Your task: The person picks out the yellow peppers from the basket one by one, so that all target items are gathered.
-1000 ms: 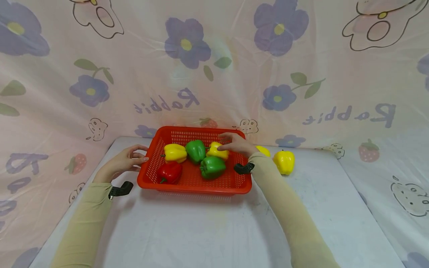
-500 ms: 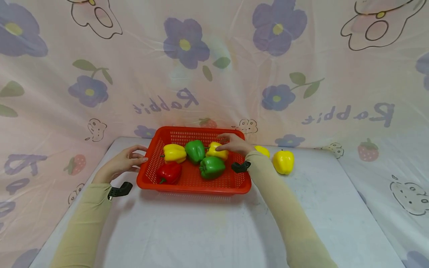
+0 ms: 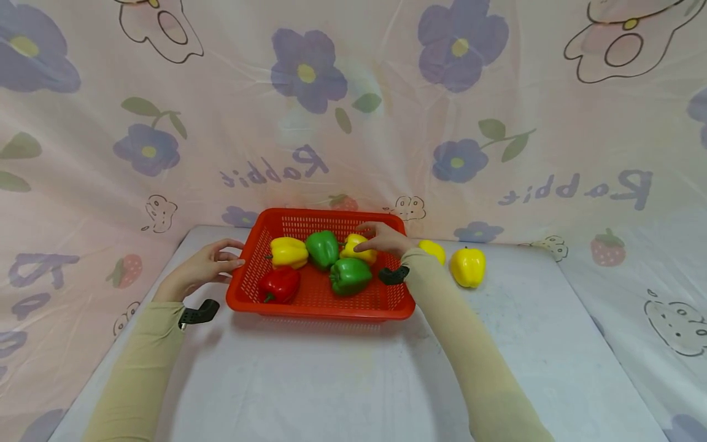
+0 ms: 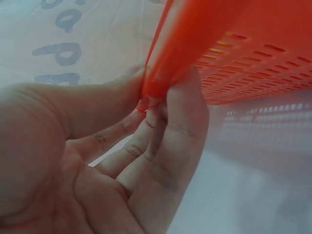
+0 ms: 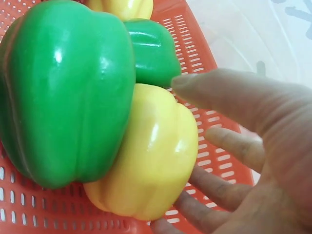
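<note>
A red perforated plastic basket point(image 3: 320, 314) stands on the white table, holding yellow, green and red bell peppers. My left hand point(image 3: 201, 267) pinches the basket's left rim point(image 4: 163, 73) between thumb and fingers. Over the right side of the basket, my right hand point(image 3: 386, 238) has its fingers spread around a yellow bell pepper point(image 5: 156, 151), without gripping it. In the right wrist view, a large green bell pepper point(image 5: 68, 92) lies against that yellow one, and another green bell pepper point(image 5: 151, 51) sits behind. A red bell pepper point(image 3: 280, 285) and a second yellow bell pepper point(image 3: 289, 252) lie at the left.
Outside the basket, to its right, one yellow bell pepper point(image 3: 468, 267) rests on the white table point(image 3: 530, 307). Another yellow bell pepper point(image 3: 433, 250) beside it is partly hidden by my right sleeve. A patterned curtain point(image 3: 353, 141) hangs behind the table.
My right wrist and forearm have shifted slightly left, showing more of the yellow bell pepper behind the sleeve. The left hand, basket and peppers stay where they were.
</note>
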Motion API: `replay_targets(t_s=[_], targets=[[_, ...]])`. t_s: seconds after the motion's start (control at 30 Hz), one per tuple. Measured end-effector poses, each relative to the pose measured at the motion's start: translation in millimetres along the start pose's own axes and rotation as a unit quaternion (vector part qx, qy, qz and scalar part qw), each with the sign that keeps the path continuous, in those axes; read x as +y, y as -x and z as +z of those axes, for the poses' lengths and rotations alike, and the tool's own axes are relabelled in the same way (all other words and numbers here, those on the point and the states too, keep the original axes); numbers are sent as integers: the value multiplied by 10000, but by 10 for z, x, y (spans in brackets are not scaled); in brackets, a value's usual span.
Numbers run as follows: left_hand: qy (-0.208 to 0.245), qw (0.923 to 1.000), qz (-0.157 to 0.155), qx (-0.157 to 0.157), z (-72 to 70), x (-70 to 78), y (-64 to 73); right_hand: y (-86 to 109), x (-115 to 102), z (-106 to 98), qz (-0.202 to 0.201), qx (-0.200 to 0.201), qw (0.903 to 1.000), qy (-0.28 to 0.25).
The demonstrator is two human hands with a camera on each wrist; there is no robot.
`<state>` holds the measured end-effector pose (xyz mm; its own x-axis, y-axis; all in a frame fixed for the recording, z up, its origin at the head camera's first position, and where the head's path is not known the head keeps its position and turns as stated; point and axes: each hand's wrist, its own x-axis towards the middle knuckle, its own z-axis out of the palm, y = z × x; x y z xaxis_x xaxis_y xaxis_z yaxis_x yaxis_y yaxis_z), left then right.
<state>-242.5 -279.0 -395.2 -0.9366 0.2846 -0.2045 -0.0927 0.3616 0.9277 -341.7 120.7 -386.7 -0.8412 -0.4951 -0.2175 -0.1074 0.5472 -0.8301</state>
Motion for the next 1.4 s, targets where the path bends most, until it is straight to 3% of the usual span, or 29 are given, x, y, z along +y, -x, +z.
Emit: replay_targets(t_s=[1.1,1.4], targets=[[106,9999,-21,-38,10,32,-1,-112,43,0,431,-338,9981,-298],[133,9999,-21,-46,-1,19,-8,-131,49,9,557,-241,9979,242]])
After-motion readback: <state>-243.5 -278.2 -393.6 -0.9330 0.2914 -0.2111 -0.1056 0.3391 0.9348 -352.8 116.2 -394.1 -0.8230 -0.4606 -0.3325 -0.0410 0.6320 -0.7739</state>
